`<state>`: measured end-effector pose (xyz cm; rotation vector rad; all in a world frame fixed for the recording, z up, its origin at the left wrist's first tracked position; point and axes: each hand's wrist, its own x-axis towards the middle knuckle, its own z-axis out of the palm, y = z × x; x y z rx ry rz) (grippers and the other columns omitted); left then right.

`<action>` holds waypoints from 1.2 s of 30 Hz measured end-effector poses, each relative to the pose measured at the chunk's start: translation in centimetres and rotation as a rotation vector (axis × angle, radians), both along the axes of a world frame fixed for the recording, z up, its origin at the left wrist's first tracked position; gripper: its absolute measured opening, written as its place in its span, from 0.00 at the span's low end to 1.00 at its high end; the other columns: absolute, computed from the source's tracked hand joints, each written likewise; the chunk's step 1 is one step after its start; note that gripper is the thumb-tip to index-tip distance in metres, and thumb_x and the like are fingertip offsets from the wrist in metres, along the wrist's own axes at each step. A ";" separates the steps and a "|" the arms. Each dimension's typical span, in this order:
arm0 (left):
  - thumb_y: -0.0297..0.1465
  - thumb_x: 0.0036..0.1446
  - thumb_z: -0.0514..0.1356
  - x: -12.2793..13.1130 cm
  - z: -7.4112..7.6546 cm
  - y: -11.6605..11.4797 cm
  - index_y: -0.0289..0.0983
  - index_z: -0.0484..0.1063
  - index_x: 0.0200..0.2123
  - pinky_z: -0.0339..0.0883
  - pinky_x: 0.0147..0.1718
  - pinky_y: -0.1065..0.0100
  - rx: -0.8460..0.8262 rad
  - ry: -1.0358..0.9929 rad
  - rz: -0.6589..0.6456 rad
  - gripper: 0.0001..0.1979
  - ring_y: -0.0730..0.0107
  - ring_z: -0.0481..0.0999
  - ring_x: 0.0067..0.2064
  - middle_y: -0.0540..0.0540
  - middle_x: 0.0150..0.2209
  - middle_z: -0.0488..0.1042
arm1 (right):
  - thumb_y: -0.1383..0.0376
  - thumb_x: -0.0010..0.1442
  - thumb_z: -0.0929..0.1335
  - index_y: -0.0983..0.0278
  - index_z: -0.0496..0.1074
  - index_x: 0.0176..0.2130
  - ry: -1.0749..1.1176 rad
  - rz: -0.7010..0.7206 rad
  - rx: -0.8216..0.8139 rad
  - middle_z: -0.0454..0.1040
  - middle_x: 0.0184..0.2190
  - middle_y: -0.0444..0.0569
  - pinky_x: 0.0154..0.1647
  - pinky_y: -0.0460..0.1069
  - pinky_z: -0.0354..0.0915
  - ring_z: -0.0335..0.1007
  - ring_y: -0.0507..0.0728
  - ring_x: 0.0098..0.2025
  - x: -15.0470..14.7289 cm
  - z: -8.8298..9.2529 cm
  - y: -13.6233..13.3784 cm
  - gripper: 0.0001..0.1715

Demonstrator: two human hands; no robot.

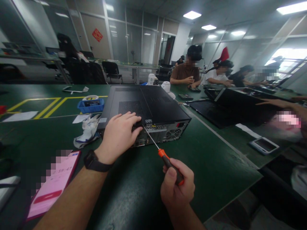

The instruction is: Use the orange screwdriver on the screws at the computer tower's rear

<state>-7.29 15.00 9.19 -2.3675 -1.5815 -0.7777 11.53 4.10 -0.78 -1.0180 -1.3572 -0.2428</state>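
Observation:
A black desktop computer case (pixel 158 102) lies on its side on the green table, its rear panel with fan grille and ports facing me. My left hand (pixel 122 134) rests on the case's top near the rear edge, fingers stretched out flat and the thumb over that edge. My right hand (pixel 178 183) is wrapped round the orange and dark grey handle of a screwdriver (pixel 165 158). Its thin shaft points up and left, the tip at the upper rear edge of the case beside my left thumb. Whether the tip sits in a screw I cannot tell.
Left of the case are a blue bin (pixel 90 105) with a tape roll (pixel 90 97), a crumpled glove (pixel 88 129) and a pink-screened phone (pixel 56 183). To the right are a black panel (pixel 206 111), another device (pixel 264 145) and a co-worker's hand (pixel 275 102). Several people sit beyond.

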 end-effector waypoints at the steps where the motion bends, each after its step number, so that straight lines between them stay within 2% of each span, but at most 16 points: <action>1: 0.34 0.66 0.65 0.0 0.0 0.0 0.39 0.81 0.56 0.69 0.66 0.46 0.002 0.000 -0.001 0.17 0.47 0.78 0.65 0.37 0.62 0.80 | 0.66 0.71 0.67 0.63 0.73 0.54 -0.003 0.016 -0.008 0.80 0.39 0.49 0.28 0.50 0.77 0.77 0.53 0.29 0.0 0.0 0.0 0.13; 6: 0.34 0.65 0.66 0.0 0.0 -0.1 0.38 0.81 0.56 0.69 0.66 0.46 -0.003 -0.001 0.002 0.17 0.47 0.78 0.65 0.37 0.62 0.80 | 0.68 0.69 0.65 0.66 0.72 0.54 -0.042 0.141 0.079 0.77 0.38 0.49 0.36 0.54 0.80 0.79 0.56 0.35 0.1 1.0 0.4 0.15; 8: 0.34 0.66 0.65 0.0 0.1 -0.1 0.38 0.81 0.56 0.68 0.66 0.46 -0.003 0.002 0.000 0.17 0.47 0.78 0.65 0.37 0.62 0.80 | 0.71 0.67 0.65 0.66 0.72 0.54 -0.037 0.137 0.090 0.77 0.37 0.49 0.35 0.54 0.79 0.78 0.56 0.35 0.1 1.1 0.4 0.16; 10: 0.34 0.66 0.65 0.0 0.1 -0.1 0.38 0.81 0.56 0.68 0.66 0.46 -0.002 0.004 -0.003 0.17 0.47 0.78 0.65 0.37 0.62 0.80 | 0.72 0.67 0.66 0.65 0.72 0.54 -0.035 0.114 0.080 0.77 0.37 0.48 0.31 0.51 0.77 0.78 0.54 0.33 0.1 0.8 0.3 0.17; 14: 0.33 0.65 0.65 -0.1 0.0 0.0 0.38 0.81 0.56 0.69 0.66 0.45 -0.003 -0.002 -0.006 0.17 0.46 0.78 0.65 0.37 0.62 0.80 | 0.69 0.69 0.67 0.64 0.73 0.55 -0.023 0.037 0.024 0.79 0.39 0.49 0.26 0.48 0.74 0.76 0.52 0.29 0.2 0.0 0.0 0.15; 21: 0.33 0.65 0.67 0.0 0.2 -0.1 0.37 0.82 0.55 0.70 0.66 0.45 -0.002 0.010 -0.005 0.17 0.45 0.79 0.64 0.36 0.61 0.81 | 0.70 0.67 0.66 0.67 0.71 0.54 -0.050 0.148 0.089 0.76 0.39 0.49 0.36 0.53 0.78 0.78 0.55 0.36 0.1 1.0 0.2 0.16; 27: 0.33 0.65 0.67 0.0 0.2 0.0 0.36 0.82 0.55 0.70 0.65 0.44 0.008 0.009 -0.006 0.17 0.44 0.79 0.64 0.35 0.61 0.81 | 0.68 0.69 0.68 0.63 0.73 0.54 -0.032 -0.018 0.027 0.80 0.40 0.49 0.27 0.49 0.75 0.77 0.53 0.29 0.2 0.0 -0.1 0.14; 29: 0.33 0.65 0.67 0.0 0.2 0.0 0.36 0.82 0.55 0.70 0.65 0.44 0.010 0.006 -0.008 0.17 0.45 0.79 0.64 0.36 0.61 0.81 | 0.66 0.71 0.67 0.64 0.73 0.54 -0.030 -0.004 0.012 0.80 0.39 0.49 0.25 0.48 0.74 0.77 0.53 0.28 0.2 0.0 -0.1 0.14; 33: 0.33 0.65 0.67 0.1 0.1 0.0 0.37 0.82 0.55 0.70 0.66 0.45 0.010 0.003 -0.006 0.17 0.46 0.79 0.64 0.36 0.61 0.81 | 0.66 0.69 0.66 0.65 0.72 0.55 -0.057 0.105 0.043 0.78 0.37 0.49 0.33 0.52 0.79 0.79 0.55 0.34 0.1 1.0 0.1 0.16; 36: 0.33 0.65 0.67 0.0 0.0 0.0 0.37 0.82 0.55 0.69 0.66 0.45 0.012 -0.003 -0.003 0.17 0.45 0.79 0.64 0.36 0.61 0.81 | 0.68 0.68 0.67 0.65 0.72 0.54 -0.053 0.060 0.055 0.78 0.38 0.49 0.33 0.51 0.79 0.80 0.55 0.34 0.0 1.2 0.1 0.15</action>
